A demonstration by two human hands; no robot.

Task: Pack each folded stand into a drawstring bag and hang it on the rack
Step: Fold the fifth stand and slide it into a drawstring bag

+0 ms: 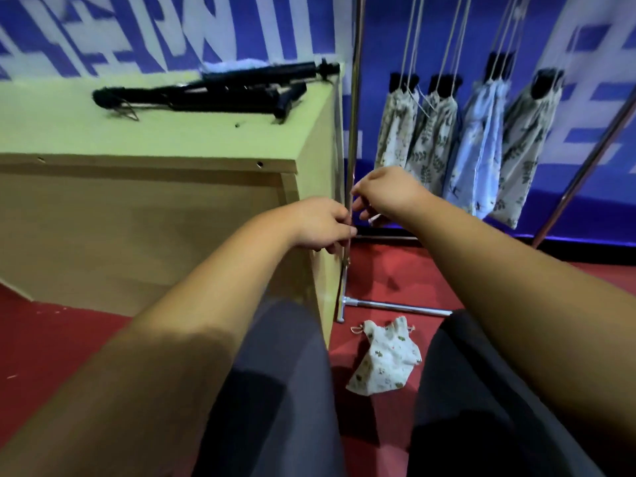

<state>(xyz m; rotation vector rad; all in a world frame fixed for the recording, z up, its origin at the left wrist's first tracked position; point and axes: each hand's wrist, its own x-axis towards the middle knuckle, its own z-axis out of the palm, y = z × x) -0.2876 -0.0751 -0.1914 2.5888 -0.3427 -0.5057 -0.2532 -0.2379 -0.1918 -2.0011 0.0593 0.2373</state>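
Two black folded stands (206, 92) lie on the pale wooden table (137, 139), far from both hands. Several filled drawstring bags (478, 149) hang by long cords from the rack, black stand tips poking out of their tops. An empty floral drawstring bag (385, 359) lies crumpled on the red floor between my knees. My left hand (323, 225) and my right hand (385, 194) meet at the rack's upright pole (354, 115). Both have curled fingers and seem to pinch a thin cord (347, 259) beside the pole; I cannot make out its full run.
A light blue cloth (234, 65) lies at the table's back edge behind the stands. The rack's foot bar (395, 306) runs along the floor by the table corner, and a slanted leg (585, 173) rises at the right. A blue and white banner covers the wall.
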